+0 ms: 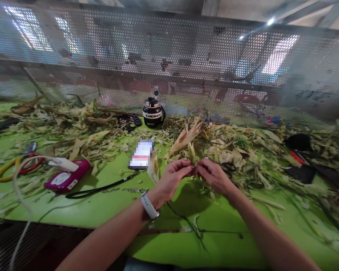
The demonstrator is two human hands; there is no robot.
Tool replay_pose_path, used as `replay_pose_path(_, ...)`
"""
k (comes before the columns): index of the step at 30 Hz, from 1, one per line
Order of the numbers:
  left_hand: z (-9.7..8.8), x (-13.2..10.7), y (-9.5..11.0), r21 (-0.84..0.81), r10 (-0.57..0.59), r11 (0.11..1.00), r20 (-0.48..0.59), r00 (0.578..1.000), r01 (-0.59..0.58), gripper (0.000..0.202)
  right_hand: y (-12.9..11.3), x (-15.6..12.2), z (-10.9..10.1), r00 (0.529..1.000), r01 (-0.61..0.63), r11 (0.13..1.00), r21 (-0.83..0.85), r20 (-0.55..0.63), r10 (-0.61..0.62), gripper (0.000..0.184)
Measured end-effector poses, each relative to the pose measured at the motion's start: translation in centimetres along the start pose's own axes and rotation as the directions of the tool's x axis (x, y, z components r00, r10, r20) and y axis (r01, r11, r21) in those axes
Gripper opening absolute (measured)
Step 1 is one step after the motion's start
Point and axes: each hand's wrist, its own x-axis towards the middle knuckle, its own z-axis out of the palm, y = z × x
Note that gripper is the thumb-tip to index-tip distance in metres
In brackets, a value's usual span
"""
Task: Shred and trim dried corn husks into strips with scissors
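Observation:
My left hand and my right hand meet above the green table, thumbs and fingertips pinched together. Between them stands a small, folded yellow-green corn husk piece, pointing upward. Its lower end is hidden by my fingers. A pale husk strip shows just left of my left hand; whether that hand touches it I cannot tell. Behind the fingertips lies a fanned bundle of dry husk. Black-handled scissors lie partly hidden beside my right hand. A dark green strand trails below my left hand.
A lit phone with a black strap lies left of my hands. Farther left are a magenta power block with a white cable and yellow-red-handled scissors. A black bottle stands before the perforated metal screen. Husk scraps litter the table.

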Motion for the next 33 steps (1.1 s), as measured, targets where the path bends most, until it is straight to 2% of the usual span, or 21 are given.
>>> replay_pose_path(5, 0.0, -0.2, -0.2, 0.322, 0.199, 0.928, 0.005, 0.980, -0.190, 0.016, 0.1, 0.0, 0.7, 0.995, 0.050, 0.998, -0.041, -0.084, -0.053, 0.020)
replay_pose_path(8, -0.1, -0.2, -0.4, 0.384, 0.263, 0.890, 0.007, 0.965, -0.245, 0.015, 0.0, 0.0, 1.1, 0.987, 0.060, 0.993, -0.098, -0.142, -0.074, 0.020)
replay_pose_path(11, -0.1, -0.1, -0.2, 0.276, 0.224, 0.939, -0.034, 0.974, -0.206, 0.014, 0.0, -0.1, 1.1, 0.989, 0.044, 0.997, -0.061, -0.142, -0.052, 0.021)
replay_pose_path(13, -0.2, 0.1, -0.1, 0.140, 0.136, 0.982, -0.050, 0.989, -0.128, 0.014, 0.0, -0.2, 1.0, 0.995, 0.025, 0.999, 0.022, -0.099, -0.023, 0.020)
replay_pose_path(16, -0.5, 0.4, -0.1, -0.024, 0.038, 0.999, -0.032, 0.999, -0.039, 0.015, 0.0, -0.3, 1.0, 0.998, -0.008, 0.994, 0.107, -0.063, 0.015, 0.017)
replay_pose_path(21, -0.9, 0.7, -0.8, -0.024, 0.090, 0.996, -0.017, 0.996, -0.091, 0.016, -0.4, -0.3, 1.3, 0.993, -0.059, 0.966, 0.250, -0.081, 0.081, 0.021)
replay_pose_path(25, -0.6, 0.3, -0.6, 0.084, 0.150, 0.986, -0.025, 0.988, -0.147, 0.014, -1.3, -0.3, 1.4, 0.981, -0.151, 0.890, 0.431, -0.044, 0.188, 0.026)
replay_pose_path(29, -0.4, -0.1, -0.2, 0.183, 0.235, 0.954, 0.028, 0.972, -0.236, 0.015, -1.8, -0.2, 1.1, 0.953, -0.241, 0.720, 0.650, 0.018, 0.303, 0.025)
replay_pose_path(33, -0.5, -0.1, -0.3, 0.292, 0.325, 0.894, 0.098, 0.941, -0.339, 0.014, -2.0, -0.1, 0.8, 0.929, -0.317, 0.597, 0.737, 0.114, 0.353, 0.021)
